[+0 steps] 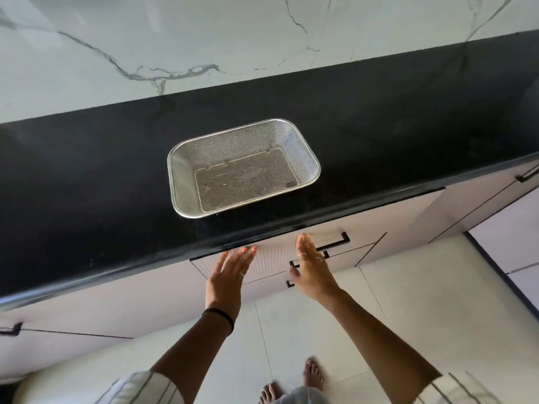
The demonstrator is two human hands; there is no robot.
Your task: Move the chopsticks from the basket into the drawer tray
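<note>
Rectangular steel mesh basket (243,167) on black counter (87,170); flat hands against ribbed drawer front (277,258)

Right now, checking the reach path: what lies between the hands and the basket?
In the head view, only bare black countertop separates the basket from left hand and right hand.

A black band (219,315) circles the left wrist. Thin rings sit on fingers of the left hand (230,275) and right hand (310,266); fingernails are painted orange. Striped pale sleeves (140,387) cover the upper arms. Feet (312,374) are bare.
</note>
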